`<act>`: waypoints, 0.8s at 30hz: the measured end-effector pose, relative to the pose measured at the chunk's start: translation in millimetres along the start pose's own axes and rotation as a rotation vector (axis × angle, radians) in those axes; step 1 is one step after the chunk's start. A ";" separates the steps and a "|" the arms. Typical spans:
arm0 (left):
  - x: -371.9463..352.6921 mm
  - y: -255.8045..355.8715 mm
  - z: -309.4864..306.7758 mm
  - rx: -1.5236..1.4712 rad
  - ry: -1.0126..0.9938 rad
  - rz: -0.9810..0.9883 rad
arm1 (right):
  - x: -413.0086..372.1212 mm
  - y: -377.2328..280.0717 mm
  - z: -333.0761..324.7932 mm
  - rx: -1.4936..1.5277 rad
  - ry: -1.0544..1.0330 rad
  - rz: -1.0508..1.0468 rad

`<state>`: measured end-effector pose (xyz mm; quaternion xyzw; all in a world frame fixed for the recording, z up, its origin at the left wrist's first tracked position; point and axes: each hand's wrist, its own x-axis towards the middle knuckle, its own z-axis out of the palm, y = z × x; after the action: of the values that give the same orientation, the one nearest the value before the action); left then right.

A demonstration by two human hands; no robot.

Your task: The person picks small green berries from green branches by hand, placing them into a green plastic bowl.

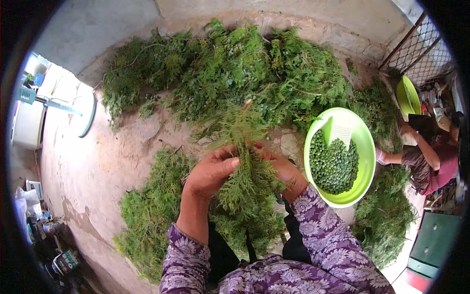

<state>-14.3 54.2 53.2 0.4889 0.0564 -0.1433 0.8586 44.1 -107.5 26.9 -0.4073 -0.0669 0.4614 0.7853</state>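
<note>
A leafy evergreen branch (247, 171) with flat, scaly green fronds is held up in front of my body, its cut stem end pointing away from me. My left hand (211, 170) is closed on it from the left, thumb pressed against the fronds. From the other side my right hand (289, 175) grips the same branch, its fingers partly hidden by foliage. Just right of that hand is a lime-green basin (364, 176) with a ribbed panel inside. Many small round green cones or berries (333, 164) lie in it.
A large heap of cut evergreen branches (220, 68) lies along the wall. More branches (152, 210) are at lower left and beneath my hands. At right, another person (438, 159) sits near a second green basin (407, 95). A fan's round base (88, 115) stands at left.
</note>
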 end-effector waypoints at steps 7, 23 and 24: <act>-1.4 6.5 2.9 -0.291 0.467 0.013 | 1.9 -2.3 10.7 0.198 0.091 0.122; -3.8 -2.6 -25.7 -0.516 0.294 0.286 | 1.8 -39.8 2.3 -0.124 0.284 -0.282; -1.0 -2.6 -22.3 -0.545 0.347 0.252 | 1.2 -38.0 4.1 -0.201 0.267 -0.317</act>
<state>-15.0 72.2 39.8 0.2620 0.1770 0.0698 0.9461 68.3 -113.4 56.0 -0.5253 -0.0716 0.2652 0.8053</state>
